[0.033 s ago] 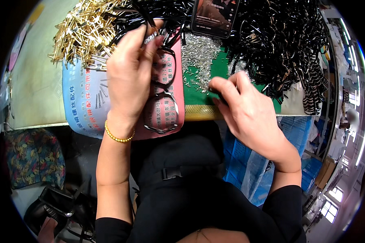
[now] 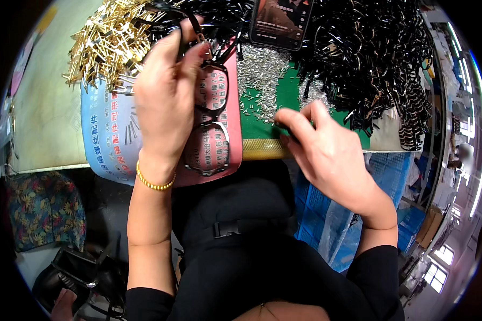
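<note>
My left hand (image 2: 166, 101) is closed on a black eyeglass frame (image 2: 214, 113), gripping it near a hinge, with thumb and fingers together. The two rims hang toward me over the pink part of a printed mat (image 2: 233, 144). A black temple (image 2: 171, 9) rises past my fingertips. At the front of a green mat (image 2: 287, 91), my right hand (image 2: 326, 152) is closed, its thumb and fingers curled in; whatever is between them is hidden. Just beyond those fingers lies a heap of tiny silver screws (image 2: 262, 75).
Gold metal pieces (image 2: 104, 43) are piled at the far left, with black temples (image 2: 369, 59) heaped at the far right. A phone (image 2: 278, 24) lies between the heaps. Blue crates (image 2: 380, 176) stand below the table's right front edge; a patterned cloth (image 2: 45, 211) hangs at left.
My left hand has shifted slightly left with the eyeglass frame, whose rims now lie a little further left. My right hand stays in nearly the same place, its fingers still curled.
</note>
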Demonstrator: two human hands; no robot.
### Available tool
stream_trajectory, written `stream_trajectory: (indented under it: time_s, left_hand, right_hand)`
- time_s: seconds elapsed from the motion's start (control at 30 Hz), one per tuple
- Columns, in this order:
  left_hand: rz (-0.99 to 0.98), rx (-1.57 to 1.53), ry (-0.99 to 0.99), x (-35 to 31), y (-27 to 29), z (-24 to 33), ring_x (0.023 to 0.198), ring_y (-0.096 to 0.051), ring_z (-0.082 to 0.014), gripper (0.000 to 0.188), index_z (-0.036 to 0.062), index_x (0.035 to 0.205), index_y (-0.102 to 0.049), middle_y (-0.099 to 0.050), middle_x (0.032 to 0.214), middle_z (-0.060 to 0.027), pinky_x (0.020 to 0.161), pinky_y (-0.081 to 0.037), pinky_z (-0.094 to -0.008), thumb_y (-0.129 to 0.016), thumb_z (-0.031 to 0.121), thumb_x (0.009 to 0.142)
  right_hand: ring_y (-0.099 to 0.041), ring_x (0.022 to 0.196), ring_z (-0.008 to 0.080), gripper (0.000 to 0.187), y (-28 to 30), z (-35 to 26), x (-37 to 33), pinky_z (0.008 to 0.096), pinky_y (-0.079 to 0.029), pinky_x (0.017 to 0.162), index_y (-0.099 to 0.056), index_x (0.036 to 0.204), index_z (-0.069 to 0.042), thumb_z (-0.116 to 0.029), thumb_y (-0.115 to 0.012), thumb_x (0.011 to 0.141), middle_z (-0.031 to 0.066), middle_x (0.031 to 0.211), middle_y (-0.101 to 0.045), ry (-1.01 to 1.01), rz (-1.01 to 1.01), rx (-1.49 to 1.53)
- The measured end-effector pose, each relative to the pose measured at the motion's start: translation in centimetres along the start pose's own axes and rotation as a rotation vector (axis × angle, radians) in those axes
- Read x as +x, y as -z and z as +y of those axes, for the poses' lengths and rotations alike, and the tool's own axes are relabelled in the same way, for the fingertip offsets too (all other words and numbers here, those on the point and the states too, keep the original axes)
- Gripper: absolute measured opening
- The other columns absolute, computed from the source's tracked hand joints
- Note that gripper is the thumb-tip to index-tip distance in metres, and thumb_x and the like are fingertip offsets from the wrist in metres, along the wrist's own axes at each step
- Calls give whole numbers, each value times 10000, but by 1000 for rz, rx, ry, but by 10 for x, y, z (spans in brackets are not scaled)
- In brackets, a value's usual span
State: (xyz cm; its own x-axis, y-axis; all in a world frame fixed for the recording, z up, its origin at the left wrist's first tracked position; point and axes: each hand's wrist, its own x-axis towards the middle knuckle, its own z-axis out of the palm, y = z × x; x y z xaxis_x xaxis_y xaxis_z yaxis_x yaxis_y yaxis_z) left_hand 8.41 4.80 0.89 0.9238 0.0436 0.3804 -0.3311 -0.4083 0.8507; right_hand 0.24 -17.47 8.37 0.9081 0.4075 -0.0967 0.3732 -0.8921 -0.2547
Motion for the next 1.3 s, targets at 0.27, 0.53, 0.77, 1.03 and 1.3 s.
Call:
stream_trajectory:
  time_s: [0.27, 0.53, 0.77, 1.03, 1.3]
  left_hand:
    - [74, -568, 460, -38, 33, 19, 511, -327, 1, 340, -6, 1345, -484, -558, 926, -21, 398, -262, -167, -414, 244, 1124]
    - [286, -205, 152, -84, 65, -1, 980, -603, -188, 232, -74, 1214, -637, -680, 1138, -131, 898, -465, -324, -618, 10, 998]
    - [-71, 343, -147, -95, 81, -10, 977, -605, -236, 170, -28, 1072, -710, -694, 992, -111, 1009, -458, -445, -689, -52, 905]
    - [-319, 277, -505, -132, 66, 5, 1101, -621, -205, 313, 197, 1018, -559, -728, 1099, 58, 1093, -454, -547, -821, 238, 853]
    - [-208, 124, -397, -100, 40, -2, 985, -683, -270, 340, 102, 961, -619, -731, 955, -55, 1018, -539, -497, -865, 82, 727]
  right_hand:
    - [-656, 760, 284, 605, -13, 2, -10, 396, -561, 581, -572, 1405, -216, -28, -616, 832, 149, 959, -512, -13, -80, -30]
    - [-626, 694, 261, 475, -12, 1, -5, 383, -528, 544, -592, 1389, -248, -122, -659, 935, 101, 938, -506, -84, -69, -11]
    - [-672, 771, 305, 596, -12, 0, -1, 420, -569, 579, -570, 1397, -192, -17, -616, 830, 164, 978, -520, -82, -100, 2]
    - [-680, 776, 316, 621, -16, -2, 1, 418, -576, 587, -554, 1412, -194, -3, -609, 823, 182, 1006, -525, -106, -74, 3]
    - [-679, 740, 319, 635, -15, -4, 1, 416, -573, 584, -543, 1423, -196, -5, -613, 821, 204, 1015, -532, -96, -75, -19]
